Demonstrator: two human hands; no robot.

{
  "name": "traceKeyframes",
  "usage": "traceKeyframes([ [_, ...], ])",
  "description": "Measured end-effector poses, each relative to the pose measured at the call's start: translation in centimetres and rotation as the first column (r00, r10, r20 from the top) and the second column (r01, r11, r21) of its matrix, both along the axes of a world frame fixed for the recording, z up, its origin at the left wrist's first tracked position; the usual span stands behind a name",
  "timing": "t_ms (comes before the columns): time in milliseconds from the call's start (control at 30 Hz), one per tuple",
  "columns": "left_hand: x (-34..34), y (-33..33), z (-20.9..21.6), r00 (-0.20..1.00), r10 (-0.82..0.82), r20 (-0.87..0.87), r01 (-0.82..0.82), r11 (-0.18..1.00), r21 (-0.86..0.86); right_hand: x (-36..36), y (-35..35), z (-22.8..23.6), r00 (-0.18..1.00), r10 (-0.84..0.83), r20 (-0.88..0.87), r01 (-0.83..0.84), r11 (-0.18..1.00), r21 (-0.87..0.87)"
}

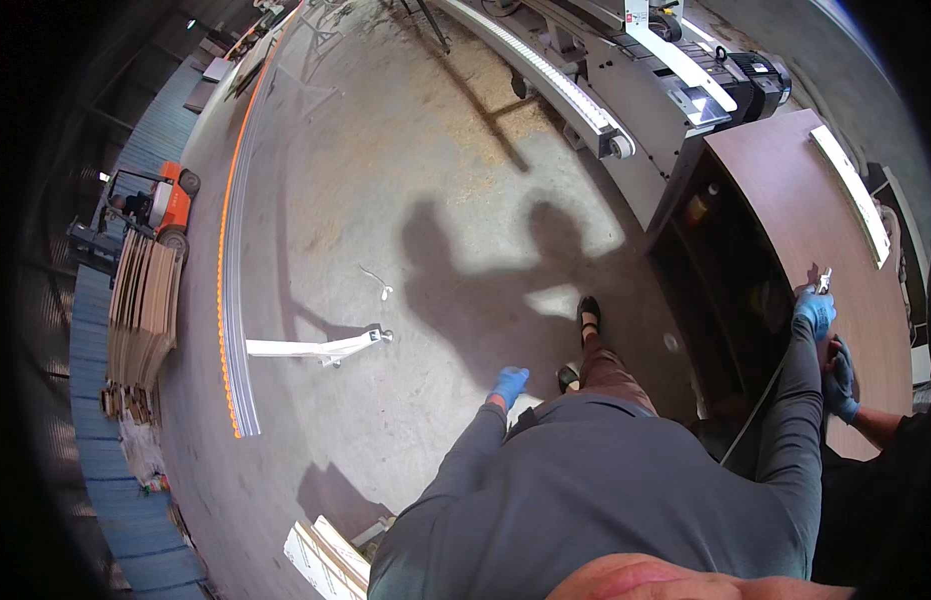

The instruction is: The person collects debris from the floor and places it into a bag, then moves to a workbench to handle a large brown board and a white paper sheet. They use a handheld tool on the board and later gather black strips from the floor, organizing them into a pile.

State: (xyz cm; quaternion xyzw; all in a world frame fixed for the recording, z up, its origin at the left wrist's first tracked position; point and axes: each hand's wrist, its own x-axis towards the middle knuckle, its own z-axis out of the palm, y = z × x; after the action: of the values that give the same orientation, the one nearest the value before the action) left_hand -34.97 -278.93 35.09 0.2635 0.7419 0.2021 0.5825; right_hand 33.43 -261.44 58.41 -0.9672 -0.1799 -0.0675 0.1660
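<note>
"Fingers of the right hand [814, 308]?"
"Wrapped around a small metal tool [823, 281] at the cabinet's [785, 185] top edge."
"The left hand [508, 385]?"
"Left of the cabinet; finger state can't be told. Farther left of it, an orange forklift [173, 205]."

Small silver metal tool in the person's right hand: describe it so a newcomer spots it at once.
Start at the big brown wood-look cabinet at the picture's right. Over its top, the person's light-blue-gloved right hand grips the small silver metal tool. It is the short, shiny piece poking out beyond the hand, whereas the long white strip farther up the cabinet lies unheld.
</note>
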Motion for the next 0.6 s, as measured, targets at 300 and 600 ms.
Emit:
traceKeyframes([
  [300,-1.0,-1.3,-0.1,0.999,-0.023,-0.024,0.020,0.993,-0.116,-0.3,-0.2,0.7,0.999,0.020,-0.031,-0.021,0.999,-0.039],
  [600,-0.7,-1.1,0.3,1.000,-0.013,-0.003,0.012,0.997,-0.074,-0.1,-0.3,0.2,1.000,0.013,0.001,-0.013,0.999,-0.050],
])
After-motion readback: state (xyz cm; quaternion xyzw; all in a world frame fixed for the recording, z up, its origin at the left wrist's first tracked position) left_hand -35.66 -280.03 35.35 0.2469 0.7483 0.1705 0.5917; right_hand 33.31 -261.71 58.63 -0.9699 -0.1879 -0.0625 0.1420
